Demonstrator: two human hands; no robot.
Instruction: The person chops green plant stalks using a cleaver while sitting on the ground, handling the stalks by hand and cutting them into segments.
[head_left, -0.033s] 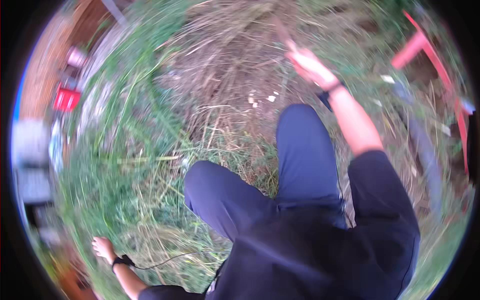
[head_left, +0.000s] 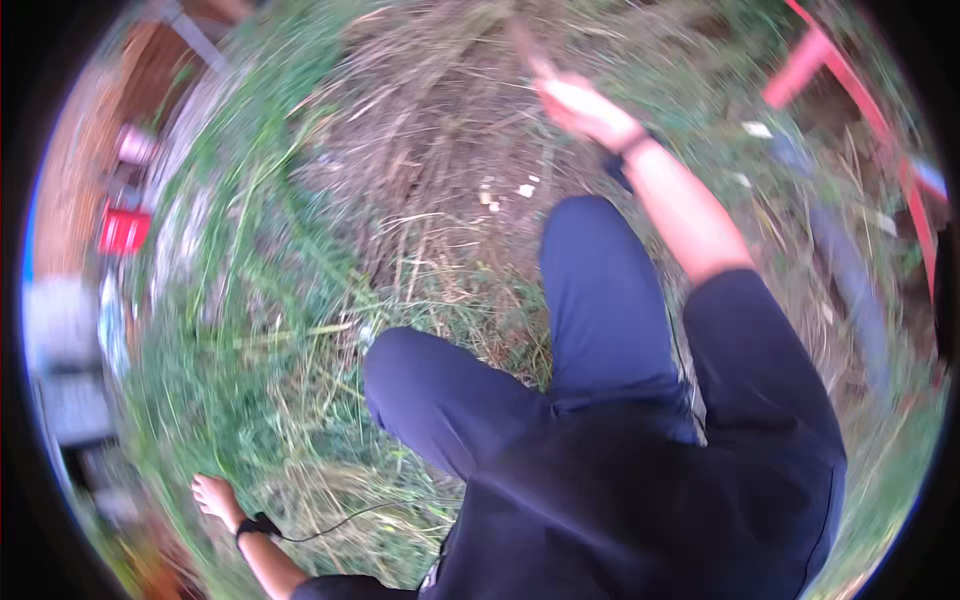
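Note:
At the top of the head view my right hand (head_left: 585, 108) is closed round one end of a long thin brownish thing (head_left: 524, 45). That thing points away over dry grass (head_left: 430, 80); motion blur hides its kind. Pale bits (head_left: 526, 190) lie on the bare soil between this hand and my knees. Far to the lower left, my left hand (head_left: 215, 498) hangs by the green grass (head_left: 220, 420), fingers loosely apart and nothing visible in them. Each wrist wears a dark band, and a thin cable runs from the left one.
A red frame (head_left: 870, 105) stands at the right, with a grey pipe-like length (head_left: 850, 270) on the ground near it. Along the left edge are a red container (head_left: 124, 231), a pink pot-like thing (head_left: 137, 145), grey boxes (head_left: 68, 320) and a wooden surface (head_left: 85, 150).
My right hand has moved a little left and away from me, with the thin brownish thing in it. The whole view has shifted slightly. My left hand has barely moved.

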